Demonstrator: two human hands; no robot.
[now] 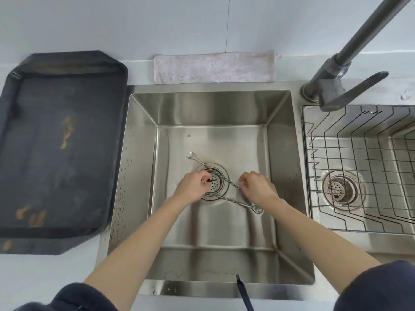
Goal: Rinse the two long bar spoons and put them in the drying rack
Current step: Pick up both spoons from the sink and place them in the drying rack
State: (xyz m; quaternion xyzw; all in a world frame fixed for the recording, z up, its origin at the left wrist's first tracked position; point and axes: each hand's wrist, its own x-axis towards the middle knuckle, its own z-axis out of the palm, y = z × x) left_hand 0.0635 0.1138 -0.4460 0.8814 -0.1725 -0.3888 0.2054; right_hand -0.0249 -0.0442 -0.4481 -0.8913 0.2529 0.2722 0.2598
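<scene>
Two long twisted bar spoons lie crossed on the floor of the left steel sink (143, 153), over its drain strainer (216, 187). One spoon (197, 160) has its bowl at the upper left, and its handle end meets my right hand (258, 187), whose fingertips pinch it. The other spoon (238, 202) has its bowl at the lower right. Its handle end runs under my left hand (192, 186), which is curled on it over the drain. The wire drying rack (359, 153) sits in the right basin, with nothing in it.
A grey faucet (336, 86) stands between the basins with its spout swung up to the right; no water is seen running. A pale cloth (213, 68) lies behind the sink. A dark stained tray (60, 142) sits on the counter to the left.
</scene>
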